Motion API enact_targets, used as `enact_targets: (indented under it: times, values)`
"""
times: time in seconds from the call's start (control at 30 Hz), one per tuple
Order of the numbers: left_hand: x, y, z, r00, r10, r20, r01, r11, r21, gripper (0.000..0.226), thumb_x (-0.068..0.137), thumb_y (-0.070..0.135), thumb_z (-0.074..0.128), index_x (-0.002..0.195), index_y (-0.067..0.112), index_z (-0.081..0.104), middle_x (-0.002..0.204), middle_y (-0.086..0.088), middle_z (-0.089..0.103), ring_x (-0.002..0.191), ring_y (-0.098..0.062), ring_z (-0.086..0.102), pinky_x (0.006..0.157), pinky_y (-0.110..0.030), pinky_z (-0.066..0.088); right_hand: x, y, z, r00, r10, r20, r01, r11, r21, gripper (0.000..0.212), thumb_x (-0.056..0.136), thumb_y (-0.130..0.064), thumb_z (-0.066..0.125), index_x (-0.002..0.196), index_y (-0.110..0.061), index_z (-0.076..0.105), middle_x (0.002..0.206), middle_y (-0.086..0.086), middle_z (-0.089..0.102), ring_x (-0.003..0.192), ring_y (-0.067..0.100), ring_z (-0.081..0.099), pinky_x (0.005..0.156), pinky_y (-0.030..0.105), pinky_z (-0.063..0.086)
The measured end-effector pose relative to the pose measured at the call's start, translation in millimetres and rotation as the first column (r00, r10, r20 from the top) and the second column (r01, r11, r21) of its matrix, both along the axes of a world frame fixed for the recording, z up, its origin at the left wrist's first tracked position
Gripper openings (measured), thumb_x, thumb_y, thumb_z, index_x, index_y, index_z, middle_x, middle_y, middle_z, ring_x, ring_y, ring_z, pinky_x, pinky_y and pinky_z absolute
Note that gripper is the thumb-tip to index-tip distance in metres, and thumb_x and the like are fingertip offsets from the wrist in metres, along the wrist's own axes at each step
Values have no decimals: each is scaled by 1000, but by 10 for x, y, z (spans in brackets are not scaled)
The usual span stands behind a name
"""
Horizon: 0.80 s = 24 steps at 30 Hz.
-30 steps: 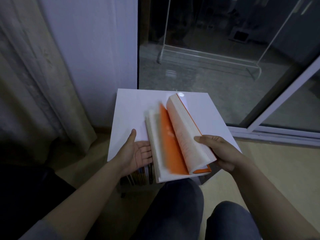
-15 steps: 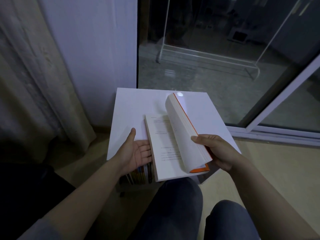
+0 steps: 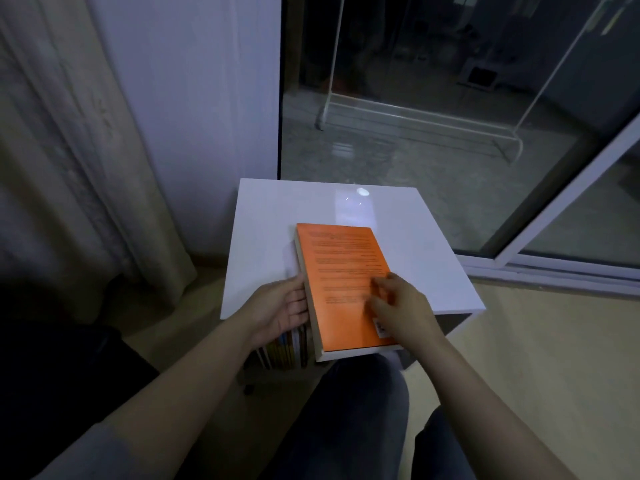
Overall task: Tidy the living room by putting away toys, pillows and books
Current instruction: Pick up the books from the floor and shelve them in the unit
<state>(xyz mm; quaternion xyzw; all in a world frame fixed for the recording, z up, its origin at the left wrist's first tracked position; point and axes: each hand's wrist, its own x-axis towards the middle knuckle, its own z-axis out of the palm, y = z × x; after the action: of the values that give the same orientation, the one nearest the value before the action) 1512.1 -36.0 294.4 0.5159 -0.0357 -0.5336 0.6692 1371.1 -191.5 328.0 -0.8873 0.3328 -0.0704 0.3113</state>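
Note:
A thick orange book (image 3: 341,268) lies closed, printed back cover up, on the white cabinet top (image 3: 273,216). Its near end overhangs the cabinet's front edge. My left hand (image 3: 277,306) holds the book's left page edge, thumb at the cover's rim and fingers tucked beneath. My right hand (image 3: 403,306) rests on the cover near its lower right corner, fingers loosely spread and slightly blurred.
Several book spines (image 3: 287,351) stand in the cabinet's open shelf below my left hand. A curtain (image 3: 69,168) hangs at the left. A glass sliding door (image 3: 433,116) stands behind the cabinet. My knees (image 3: 346,410) are just in front of it.
The book was open with pages flipping under my right thumb. It is now closed, orange cover up, and my right hand has moved on top of it. My left hand stayed at the left edge.

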Motion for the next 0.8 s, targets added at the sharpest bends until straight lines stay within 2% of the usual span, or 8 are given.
enact_targets:
  times: [0.1, 0.2, 0.3, 0.4, 0.47, 0.57, 0.67, 0.8]
  values:
    - [-48, -21, 50, 997, 61, 46, -62, 998, 28, 42, 87, 28, 64, 123, 6, 60, 111, -10, 71, 102, -21, 68, 84, -31, 56, -88, 10, -107, 999, 36, 25, -37, 999, 40, 50, 97, -31, 48, 144, -16, 40, 139, -7, 44, 120, 12, 49, 98, 28, 43]
    - [-84, -93, 143, 996, 81, 38, -81, 997, 8, 54, 75, 35, 70, 121, 7, 62, 110, -11, 71, 102, -23, 67, 78, -31, 57, -154, -3, -95, 993, 13, 120, -37, 979, 199, 46, 99, -30, 48, 143, -20, 40, 121, -19, 50, 102, -1, 51, 81, 9, 41]
    - [-154, -285, 307, 997, 78, 6, -78, 997, -30, 56, 73, 41, 69, 119, 10, 63, 115, -11, 69, 108, -24, 64, 87, -35, 53, -219, -86, -41, 979, -84, 187, -10, 892, 451, 43, 98, -31, 49, 141, -23, 43, 113, -20, 51, 95, -4, 53, 70, 7, 41]
    - [-213, -537, 504, 996, 75, 39, -72, 995, -75, 50, 80, 34, 69, 119, 4, 62, 116, -13, 68, 107, -26, 64, 93, -36, 51, -274, -238, -5, 956, -198, 217, 10, 760, 650, 44, 93, -37, 57, 135, -21, 53, 126, -5, 58, 109, 11, 58, 91, 23, 47]
    - [-261, -711, 666, 992, 48, 117, -40, 997, -67, 40, 84, 29, 68, 113, 2, 64, 107, -12, 71, 95, -23, 69, 83, -33, 56, -340, -361, 64, 943, -243, 228, -25, 632, 775, 51, 84, -49, 64, 124, -17, 62, 123, 8, 63, 115, 23, 59, 104, 41, 44]
    - [-341, -942, 829, 978, 25, 208, -15, 999, -52, 24, 88, 22, 66, 102, 2, 67, 90, -8, 73, 71, -16, 71, 60, -24, 57, -471, -512, 310, 925, -267, 269, -114, 481, 869, 55, 88, -57, 41, 115, -15, 65, 120, 15, 66, 114, 31, 60, 104, 49, 41]
    - [-383, -1092, 840, 964, 24, 265, -18, 1000, -26, 20, 89, 20, 65, 100, 3, 66, 94, -9, 71, 74, -16, 70, 57, -25, 56, -620, -721, 533, 886, -351, 304, -176, 351, 920, 82, 79, -75, 32, 127, -14, 57, 126, 19, 62, 120, 36, 56, 106, 52, 38]
    - [-418, -1187, 799, 966, 5, 257, -4, 1000, -8, 31, 87, 24, 66, 111, 5, 63, 107, -11, 69, 94, -24, 67, 66, -31, 55, -688, -820, 663, 922, -264, 284, -122, 499, 858, 70, 78, -75, 35, 119, -25, 62, 121, 11, 65, 114, 31, 61, 98, 48, 48]
